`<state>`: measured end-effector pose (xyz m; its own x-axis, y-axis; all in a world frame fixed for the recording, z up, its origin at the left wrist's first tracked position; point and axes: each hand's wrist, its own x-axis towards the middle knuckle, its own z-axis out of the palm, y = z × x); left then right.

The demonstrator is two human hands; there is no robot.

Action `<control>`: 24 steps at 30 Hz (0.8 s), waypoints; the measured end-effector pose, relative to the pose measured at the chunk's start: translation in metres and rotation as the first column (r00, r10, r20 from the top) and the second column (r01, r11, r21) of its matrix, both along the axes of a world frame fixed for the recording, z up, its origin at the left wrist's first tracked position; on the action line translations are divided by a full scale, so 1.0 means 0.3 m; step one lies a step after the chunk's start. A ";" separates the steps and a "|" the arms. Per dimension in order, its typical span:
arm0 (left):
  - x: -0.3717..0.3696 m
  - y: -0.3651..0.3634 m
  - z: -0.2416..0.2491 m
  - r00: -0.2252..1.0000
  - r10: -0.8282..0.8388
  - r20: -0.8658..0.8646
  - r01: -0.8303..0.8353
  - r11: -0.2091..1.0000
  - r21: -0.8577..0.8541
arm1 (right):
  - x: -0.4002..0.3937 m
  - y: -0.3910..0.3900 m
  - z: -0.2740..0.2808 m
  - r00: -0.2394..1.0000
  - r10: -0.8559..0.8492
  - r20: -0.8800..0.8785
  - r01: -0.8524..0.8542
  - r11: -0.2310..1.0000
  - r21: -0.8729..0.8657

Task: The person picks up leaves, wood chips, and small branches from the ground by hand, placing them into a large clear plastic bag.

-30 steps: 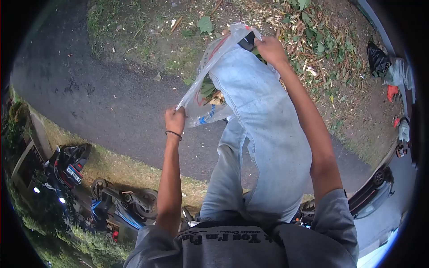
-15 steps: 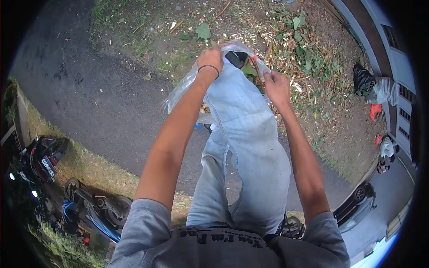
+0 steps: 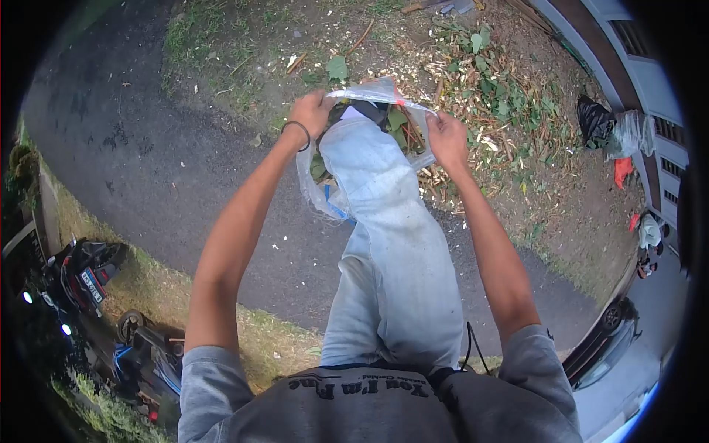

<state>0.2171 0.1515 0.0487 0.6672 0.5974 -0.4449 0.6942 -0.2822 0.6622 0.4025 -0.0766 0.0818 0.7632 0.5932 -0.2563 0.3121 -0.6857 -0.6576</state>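
Observation:
A clear plastic bag (image 3: 373,91) hangs stretched between my two hands, its mouth spread wide. My left hand (image 3: 313,114), with a dark band on the wrist, is closed on the rim at the left. On the opposite side my right hand (image 3: 448,139) pinches the rim between thumb and fingers. One leg in light blue jeans (image 3: 377,170) reaches down into the bag's mouth, and a dark shoe shows at its end. Green leaves (image 3: 397,120) and stalks lie inside around the foot. A blue strip (image 3: 336,212) shows at the bag's near left side.
Wood chips and cut leaves (image 3: 509,103) cover the soil to the right. Asphalt (image 3: 162,162) runs along the left. Parked motorbikes (image 3: 88,277) stand at lower left, a car (image 3: 602,343) at lower right. A black bag (image 3: 595,122) lies by the building wall.
My left hand has moved left and slightly down, widening the bag's mouth. More of the leaves inside now shows. My right hand keeps its pinch on the rim, slightly left of before.

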 end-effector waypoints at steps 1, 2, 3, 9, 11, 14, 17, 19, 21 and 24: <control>0.025 0.005 0.004 1.000 0.014 0.023 -0.015 1.000 0.024 | 0.020 0.012 -0.023 0.999 -0.021 0.033 0.021 1.000 -0.009; 0.066 0.012 0.009 0.998 0.034 0.059 -0.037 0.998 0.058 | 0.035 0.017 -0.049 0.998 -0.010 0.054 0.009 1.000 0.018; 0.101 0.013 0.016 0.998 0.052 0.026 -0.055 0.993 0.101 | 0.055 0.017 -0.081 0.998 -0.038 0.055 0.040 0.999 -0.035; 0.154 0.012 0.056 0.999 -0.032 0.023 0.030 0.997 0.068 | 0.092 -0.077 0.031 0.950 -0.066 -0.304 0.010 0.983 -0.183; 0.133 -0.005 0.054 0.998 -0.023 0.055 0.018 0.996 0.083 | 0.104 -0.090 0.016 0.926 -0.072 -0.371 0.012 0.987 -0.161; 0.107 -0.016 0.070 0.985 -0.056 0.162 0.042 0.995 0.090 | 0.081 -0.112 0.006 0.900 -0.134 -0.415 0.057 0.980 -0.193; 0.087 -0.041 0.069 0.972 -0.060 0.226 0.044 0.996 0.073 | 0.086 -0.151 -0.047 0.899 -0.204 -0.388 0.170 0.978 -0.121; 0.096 -0.072 0.039 0.978 -0.050 0.201 0.037 0.997 0.066 | 0.098 -0.199 -0.129 0.928 -0.195 -0.317 0.187 0.981 -0.058; 0.120 -0.089 0.024 0.979 0.010 0.204 -0.022 0.998 0.055 | 0.082 -0.231 -0.121 0.963 -0.198 -0.185 0.184 0.979 -0.090; 0.167 -0.049 0.022 0.993 -0.049 0.106 0.032 0.987 0.156 | 0.009 -0.218 -0.069 0.975 -0.019 0.220 0.021 1.000 -0.007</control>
